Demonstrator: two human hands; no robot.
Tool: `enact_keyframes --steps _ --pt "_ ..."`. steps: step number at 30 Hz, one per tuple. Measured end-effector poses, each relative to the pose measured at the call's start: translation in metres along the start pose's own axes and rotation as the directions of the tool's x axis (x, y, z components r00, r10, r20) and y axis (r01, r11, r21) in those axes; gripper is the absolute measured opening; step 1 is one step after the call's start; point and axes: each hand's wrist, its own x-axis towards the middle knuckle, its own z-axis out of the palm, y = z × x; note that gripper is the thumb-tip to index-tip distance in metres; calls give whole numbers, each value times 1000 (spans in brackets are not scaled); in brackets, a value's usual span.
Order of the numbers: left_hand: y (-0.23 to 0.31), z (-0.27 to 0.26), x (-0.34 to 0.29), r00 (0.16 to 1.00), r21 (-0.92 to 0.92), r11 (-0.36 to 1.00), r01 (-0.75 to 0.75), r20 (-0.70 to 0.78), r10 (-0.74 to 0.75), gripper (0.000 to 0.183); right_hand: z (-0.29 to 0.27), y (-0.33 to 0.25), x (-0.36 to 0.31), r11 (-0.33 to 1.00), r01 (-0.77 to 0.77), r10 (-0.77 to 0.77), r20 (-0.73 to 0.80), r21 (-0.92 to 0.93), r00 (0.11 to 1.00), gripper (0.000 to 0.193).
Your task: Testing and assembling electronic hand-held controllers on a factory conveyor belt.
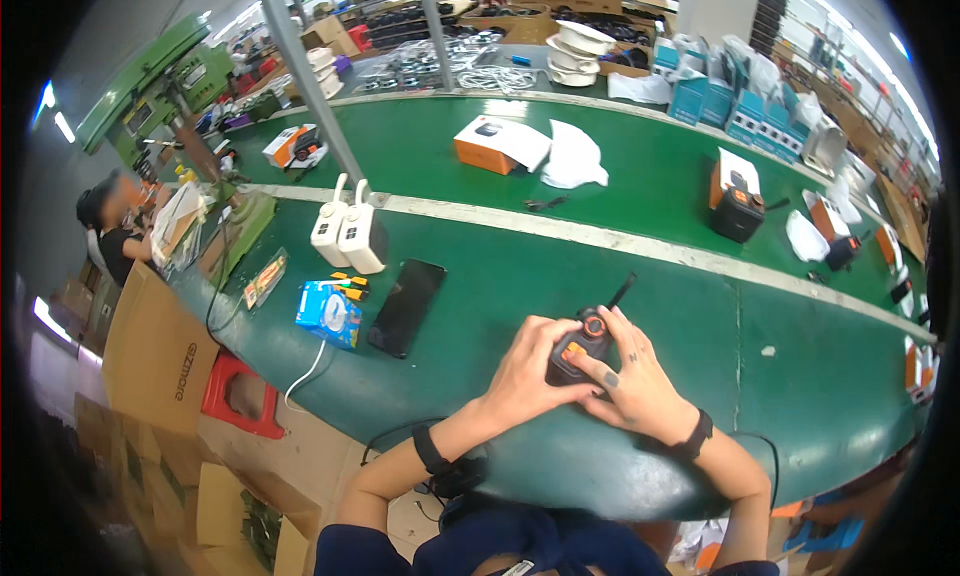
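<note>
A small black device with orange buttons and an orange-ringed round part lies between both hands, low over the green work table. From its upper right a short black rod sticks out. My left hand is closed around the device's left side. Against its right side and top rests my right hand, with a finger bent over the orange buttons. The undersides of the fingers are hidden. Left of my hands lie a black phone and a blue box with a white cable.
Two white devices with looped straps stand beyond the phone. A pale strip divides the table from a green belt bearing an orange-white box and a boxed black device. A green machine and a person are at left.
</note>
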Motion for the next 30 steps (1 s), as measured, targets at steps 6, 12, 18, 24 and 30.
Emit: enact_keyframes --steps 6,12,18,24,30 --pt "-1 -3 -13 1000 -193 981 -10 -20 6 61 17 -2 -3 983 27 -7 -107 181 994 50" --pt "-2 2 -19 994 -368 924 105 61 -89 50 26 13 -7 981 89 -72 -107 169 992 51" --pt "-6 2 -21 993 -380 919 103 89 -75 47 35 17 -9 978 84 -61 -124 192 990 46" --pt "-5 2 -21 999 -339 940 35 36 -24 42 36 17 -9 970 82 -55 -122 228 991 40" --pt "-5 1 -20 998 -345 938 42 53 -25 39 30 14 -6 976 99 -76 -124 192 989 41"
